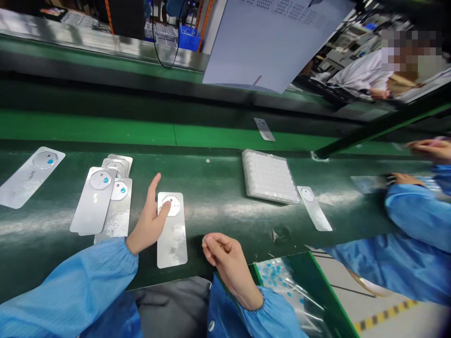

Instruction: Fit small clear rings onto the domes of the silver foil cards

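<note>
a dark green tabletop is spreading under the work. taking the single silvery card as the dial's centre, a stack of cards is lying at ten o'clock and a white tray is resting at two. the left grip, at nine to ten, is standing open, its thumb touching the card. at four, the right grip is pinching closed; whether it is holding anything cannot be told. the single silvery card is lying flat between both, a white octagonal piece showing near its twelve o'clock end.
</note>
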Demonstrator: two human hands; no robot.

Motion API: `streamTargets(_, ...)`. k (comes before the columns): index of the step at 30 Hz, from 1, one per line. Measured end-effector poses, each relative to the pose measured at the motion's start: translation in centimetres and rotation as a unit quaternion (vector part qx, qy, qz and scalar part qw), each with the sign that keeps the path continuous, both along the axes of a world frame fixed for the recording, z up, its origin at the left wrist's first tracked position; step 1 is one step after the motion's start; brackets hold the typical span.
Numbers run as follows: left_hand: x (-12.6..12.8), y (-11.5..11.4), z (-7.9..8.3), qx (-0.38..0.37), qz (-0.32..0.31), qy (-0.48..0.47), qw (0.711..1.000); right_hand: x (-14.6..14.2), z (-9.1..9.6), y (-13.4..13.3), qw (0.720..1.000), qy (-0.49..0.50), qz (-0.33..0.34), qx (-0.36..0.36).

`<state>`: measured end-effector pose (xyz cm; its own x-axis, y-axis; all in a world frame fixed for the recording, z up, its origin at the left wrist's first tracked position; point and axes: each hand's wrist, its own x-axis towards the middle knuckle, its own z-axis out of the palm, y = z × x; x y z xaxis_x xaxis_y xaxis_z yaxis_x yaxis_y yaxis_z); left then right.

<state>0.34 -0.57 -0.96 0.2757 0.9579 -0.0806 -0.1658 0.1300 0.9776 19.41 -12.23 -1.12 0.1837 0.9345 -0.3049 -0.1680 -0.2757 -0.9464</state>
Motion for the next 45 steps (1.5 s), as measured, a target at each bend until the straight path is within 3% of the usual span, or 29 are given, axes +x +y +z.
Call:
streamTargets(4,0.1,-0.6,0.2,0.114,-0.079,0.138,0.981,-1.4,0.7,2.5,0.994,0.109,-0.01,-0.026)
streamTargets(8,0.5,-1.1,0.2,0.159,-0.123,0.109,0.973,-1.7,1.5,3.6,0.992,0.125,-0.008,-0.012)
streamTargets(15,0.5,-1.3,-0.3,0.232,-0.116,0.085,0.962,-1.8,1.4,3.5,0.998,0.068,0.003,-0.013)
streamTargets(25,0.5,-1.1,0.4,0.191,-0.124,0.125,0.966,-1.1,1.7,3.3,0.998,-0.019,0.054,0.0)
streamTargets(34,0.4,-1.4,-0.4,0.121,-0.138,0.081,0.98,-0.8,2.5,3.8,0.994,-0.091,0.046,0.032)
streamTargets(45,0.5,-1.2,0.7,0.133,-0.131,0.109,0.976,-1.6,3.0,3.6,0.985,-0.141,0.034,0.09)
